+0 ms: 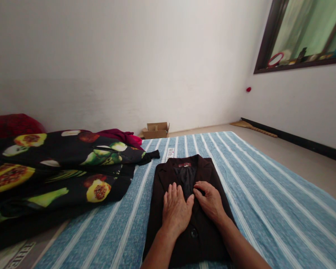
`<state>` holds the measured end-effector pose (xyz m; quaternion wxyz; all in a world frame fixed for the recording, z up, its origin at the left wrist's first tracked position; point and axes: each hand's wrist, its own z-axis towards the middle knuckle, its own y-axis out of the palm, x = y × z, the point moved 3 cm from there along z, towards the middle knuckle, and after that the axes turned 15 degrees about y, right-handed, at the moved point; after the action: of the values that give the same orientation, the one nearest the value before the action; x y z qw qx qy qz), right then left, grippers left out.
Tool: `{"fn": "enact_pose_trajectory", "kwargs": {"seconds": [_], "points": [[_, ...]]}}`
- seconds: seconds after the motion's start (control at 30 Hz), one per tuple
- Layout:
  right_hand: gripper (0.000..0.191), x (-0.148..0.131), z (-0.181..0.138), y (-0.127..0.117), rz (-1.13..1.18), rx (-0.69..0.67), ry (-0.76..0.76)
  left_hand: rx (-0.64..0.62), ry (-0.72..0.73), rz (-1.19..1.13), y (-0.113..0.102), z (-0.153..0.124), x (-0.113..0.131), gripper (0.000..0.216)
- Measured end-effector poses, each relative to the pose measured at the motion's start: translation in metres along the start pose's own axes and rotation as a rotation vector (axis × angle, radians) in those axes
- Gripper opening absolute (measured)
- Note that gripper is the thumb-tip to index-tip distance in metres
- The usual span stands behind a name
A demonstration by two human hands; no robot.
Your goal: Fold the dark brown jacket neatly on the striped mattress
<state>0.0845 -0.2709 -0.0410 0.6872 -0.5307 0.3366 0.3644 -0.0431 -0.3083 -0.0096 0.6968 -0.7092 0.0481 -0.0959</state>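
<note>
A dark brown jacket [168, 175] lies folded on a blue striped sheet [254, 194], its collar away from me and a button showing near my wrists. My left hand [176, 209] rests flat on the jacket's front, fingers stretched out and together. My right hand [210, 200] lies beside it on the right lapel, fingers curled a little toward the lining at the neck opening. The two thumbs nearly touch. Neither hand holds anything.
A black garment with a fruit print [56, 172] lies heaped at the left, with dark red cloth [120, 135] behind it. A small open cardboard box [156, 130] stands by the far wall. A broom [253, 128] lies along the right wall under a window [305, 33].
</note>
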Motion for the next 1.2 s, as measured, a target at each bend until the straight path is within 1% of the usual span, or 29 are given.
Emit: {"fn": "enact_pose_trajectory", "kwargs": {"seconds": [0.2,0.37,0.47,0.6,0.7,0.8,0.97,1.2], "points": [[0.017,-0.001,0.0,0.0,-0.016,0.004,-0.016,-0.008,0.0,-0.023,-0.002,-0.001,0.0,0.066],[0.017,0.0,0.0,0.0,-0.006,0.004,-0.008,-0.044,0.028,-0.072,-0.01,0.002,-0.002,0.066],[0.017,0.0,0.001,0.0,-0.004,0.001,-0.011,-0.031,0.031,-0.061,-0.019,0.01,-0.009,0.063],[0.016,-0.002,0.0,-0.001,0.005,-0.007,-0.008,0.006,-0.033,0.028,-0.025,0.026,-0.024,0.06],[0.016,-0.004,0.0,-0.002,0.008,-0.012,-0.008,0.023,-0.068,0.046,-0.02,0.038,-0.036,0.066],[0.016,-0.004,0.0,-0.002,0.01,-0.009,-0.005,0.014,-0.065,0.025,-0.01,0.045,-0.042,0.074],[0.017,-0.003,0.0,-0.002,-0.005,-0.008,-0.005,-0.029,-0.06,-0.002,0.002,0.046,-0.041,0.078],[0.017,-0.003,0.0,-0.001,-0.019,-0.012,-0.007,-0.042,-0.068,0.001,0.003,0.045,-0.039,0.076]]}}
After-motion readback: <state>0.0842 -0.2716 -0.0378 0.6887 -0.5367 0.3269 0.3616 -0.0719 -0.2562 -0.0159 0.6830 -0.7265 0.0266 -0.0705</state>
